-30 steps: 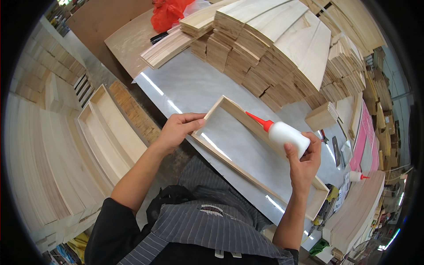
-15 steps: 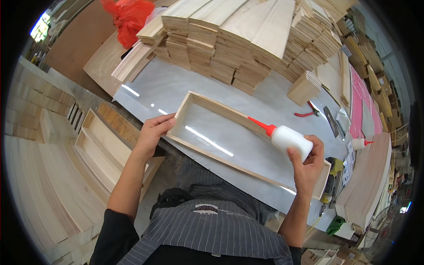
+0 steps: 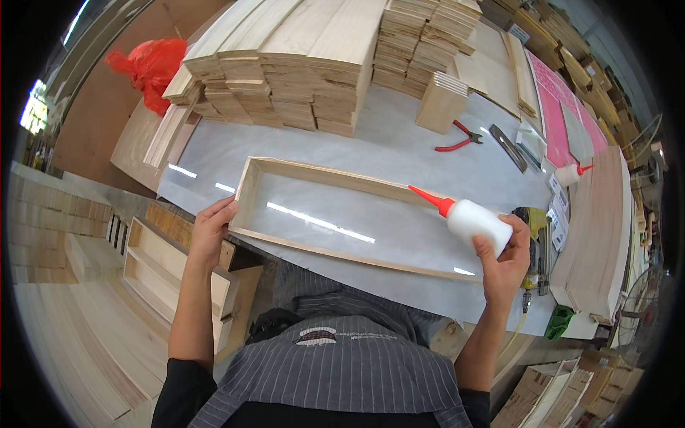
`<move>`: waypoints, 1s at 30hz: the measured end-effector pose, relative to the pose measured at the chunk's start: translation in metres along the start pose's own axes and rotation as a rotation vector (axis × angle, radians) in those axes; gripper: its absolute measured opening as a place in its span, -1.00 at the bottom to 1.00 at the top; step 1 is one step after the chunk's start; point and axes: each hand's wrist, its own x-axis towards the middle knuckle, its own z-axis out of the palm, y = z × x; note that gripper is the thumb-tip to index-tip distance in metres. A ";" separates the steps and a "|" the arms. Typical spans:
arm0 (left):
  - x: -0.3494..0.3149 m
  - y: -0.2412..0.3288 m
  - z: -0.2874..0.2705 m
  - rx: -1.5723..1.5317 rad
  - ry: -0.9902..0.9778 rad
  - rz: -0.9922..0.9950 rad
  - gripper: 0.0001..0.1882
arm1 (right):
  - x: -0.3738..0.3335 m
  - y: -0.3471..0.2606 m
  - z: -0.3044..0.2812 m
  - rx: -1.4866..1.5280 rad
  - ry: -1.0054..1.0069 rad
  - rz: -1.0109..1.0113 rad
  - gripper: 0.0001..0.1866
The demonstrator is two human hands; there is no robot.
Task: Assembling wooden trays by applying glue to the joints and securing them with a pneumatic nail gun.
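Note:
A long, shallow rectangular wooden frame [image 3: 321, 175] of thin pale boards lies on the grey tabletop [image 3: 389, 118]. My left hand [image 3: 214, 227] grips its left end at the near corner, fingers closed on the board. In my right hand [image 3: 505, 258] is a white glue bottle [image 3: 477, 225] with a long red nozzle, tilted so the tip points left and up. The tip shows over the frame's far long side; whether it touches the wood I cannot tell. My right hand and the bottle hide the frame's right end.
Stacked boards [image 3: 285, 89] fill the far side, beside a red plastic bag [image 3: 153, 71]. Red-handled pliers [image 3: 453, 148], a dark flat tool [image 3: 508, 148] and another glue bottle [image 3: 569, 175] lie to the right. A yellow-black power tool [image 3: 531, 232] sits near my right hand. Wooden boxes [image 3: 168, 264] stand at left.
The whole view has turned, so the frame appears more level and the stacks lie farther left. My left hand still grips the frame; the bottle stays in my right hand above its far side.

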 end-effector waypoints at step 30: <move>-0.003 0.010 0.000 0.011 -0.052 0.019 -0.59 | -0.022 0.032 -0.105 -0.019 0.262 0.020 -0.46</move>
